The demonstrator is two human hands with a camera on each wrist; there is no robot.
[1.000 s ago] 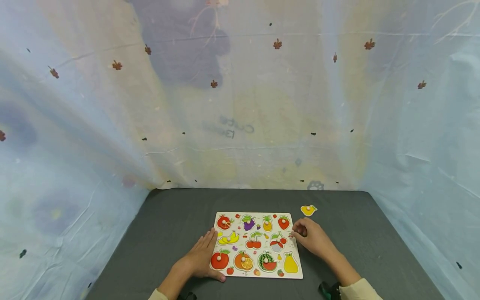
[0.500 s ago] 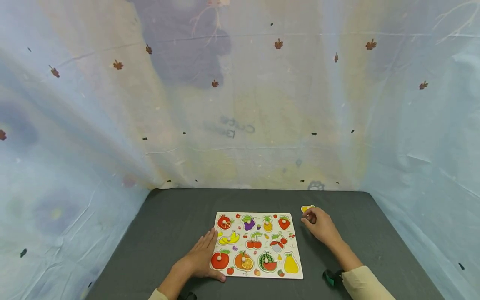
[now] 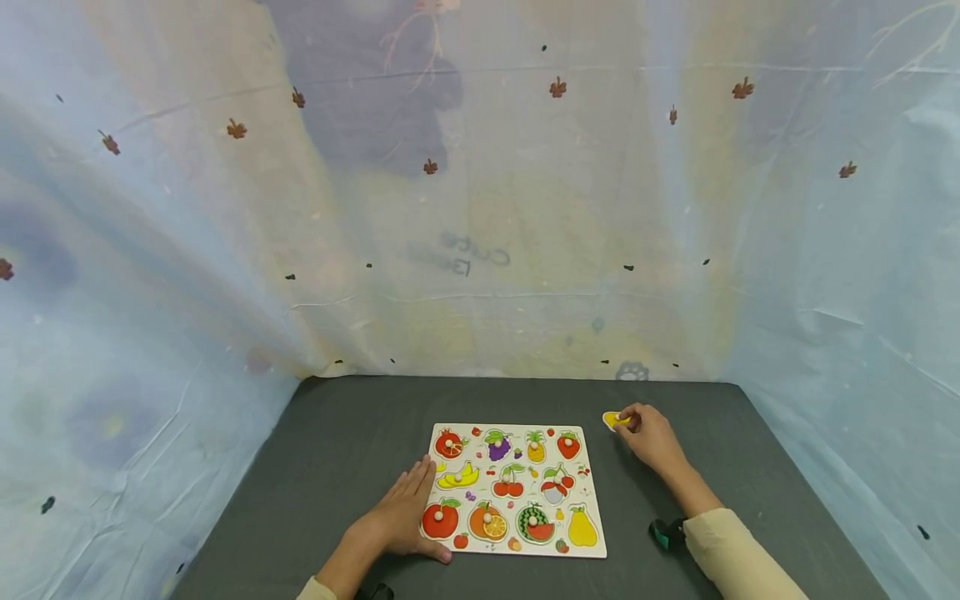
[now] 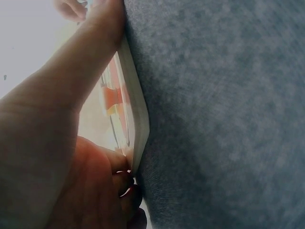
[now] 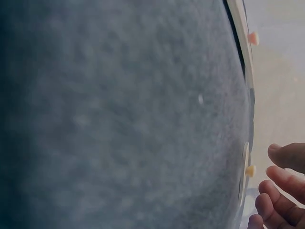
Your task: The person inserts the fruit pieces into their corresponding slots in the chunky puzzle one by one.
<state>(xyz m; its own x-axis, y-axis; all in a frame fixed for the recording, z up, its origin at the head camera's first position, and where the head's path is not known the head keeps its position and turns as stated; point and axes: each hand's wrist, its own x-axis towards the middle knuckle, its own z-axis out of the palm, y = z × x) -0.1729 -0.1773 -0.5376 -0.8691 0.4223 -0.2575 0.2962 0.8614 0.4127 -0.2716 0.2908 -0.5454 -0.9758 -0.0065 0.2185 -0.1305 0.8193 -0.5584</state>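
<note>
A white fruit puzzle board (image 3: 525, 547) lies on the dark table in the head view, with knobbed pieces such as a watermelon (image 3: 534, 525) and an apple (image 3: 439, 520). My left hand (image 3: 405, 512) rests along its left edge, fingers extended and thumb at the front corner. Beyond the board's right side lies a small yellow pear puzzle piece (image 3: 611, 419), partly covered by my right hand (image 3: 652, 437). In the right wrist view, thumb and fingers stand just apart from the piece's knob (image 5: 251, 171). The pear spot (image 3: 582, 527) on the board shows no knob.
The dark grey tabletop (image 3: 360, 433) extends around the board. A pale patterned curtain (image 3: 480, 208) hangs behind the table and along both sides. A dark strap (image 3: 666, 535) is on the right wrist.
My right hand has moved from the board's right edge, away and to the right, to the yellow pear puzzle piece. The left hand and the board have stayed in place.
</note>
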